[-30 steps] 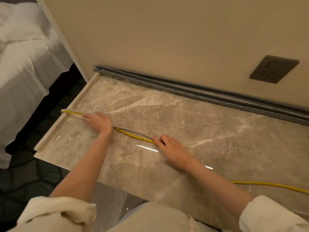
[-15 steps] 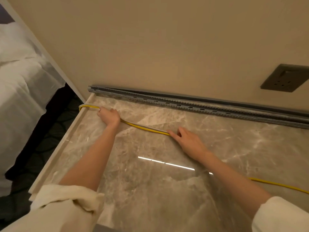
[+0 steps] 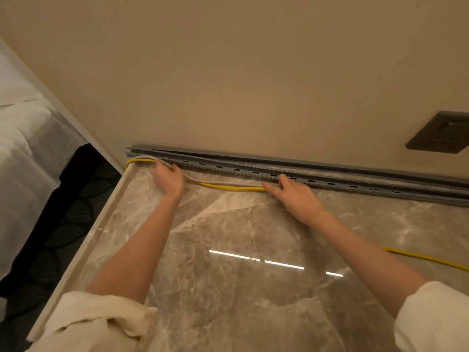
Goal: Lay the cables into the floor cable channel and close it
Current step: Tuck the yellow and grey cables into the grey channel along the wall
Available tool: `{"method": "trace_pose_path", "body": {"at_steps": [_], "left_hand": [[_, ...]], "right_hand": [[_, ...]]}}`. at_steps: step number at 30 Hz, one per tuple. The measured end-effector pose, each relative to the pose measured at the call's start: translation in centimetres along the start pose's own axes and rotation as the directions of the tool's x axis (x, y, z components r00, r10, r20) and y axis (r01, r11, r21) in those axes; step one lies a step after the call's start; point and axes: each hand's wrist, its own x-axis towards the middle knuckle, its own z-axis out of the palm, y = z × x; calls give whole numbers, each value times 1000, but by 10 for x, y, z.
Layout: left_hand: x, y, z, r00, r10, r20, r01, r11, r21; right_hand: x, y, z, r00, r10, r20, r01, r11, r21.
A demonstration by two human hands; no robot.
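A grey slotted cable channel (image 3: 330, 177) runs along the foot of the wall, its top open. A yellow cable (image 3: 228, 187) and a thin grey cable (image 3: 215, 181) lie side by side on the marble just in front of it. My left hand (image 3: 167, 176) grips both cables near the channel's left end, where they curl round the corner. My right hand (image 3: 294, 196) presses on the cables further right, fingers spread, index tip at the channel's edge. The yellow cable reappears past my right forearm and runs off to the right.
The marble floor slab (image 3: 228, 275) ends in a raised lip (image 3: 83, 245) on the left, with dark carpet and a white-covered bed (image 3: 28, 148) beyond. A dark wall socket (image 3: 439, 135) sits above the channel at the right.
Both hands have slid the cables away from me across the marble, from mid-slab to right against the channel. My view has moved closer to the wall.
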Motion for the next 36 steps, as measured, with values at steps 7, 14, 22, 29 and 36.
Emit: {"method": "trace_pose_path", "body": {"at_steps": [7, 14, 22, 29, 36], "left_hand": [[-39, 2, -3, 986, 119, 119, -139, 975, 173], [-147, 2, 13, 748, 554, 365, -645, 735, 207], [-211, 46, 46, 254, 756, 603, -937, 347, -41], [-271, 72, 85, 59, 754, 655, -992, 118, -46], [-307, 87, 106, 87, 735, 672, -980, 183, -73]], "right_hand": [[-28, 22, 8, 997, -36, -64, 31, 997, -73], [-99, 66, 0, 988, 79, -130, -97, 985, -141], [-177, 119, -15, 956, 247, -158, -272, 947, -170], [-226, 171, -23, 930, 317, -186, -359, 892, -275], [-240, 209, -23, 933, 308, -186, -351, 891, -287]]}}
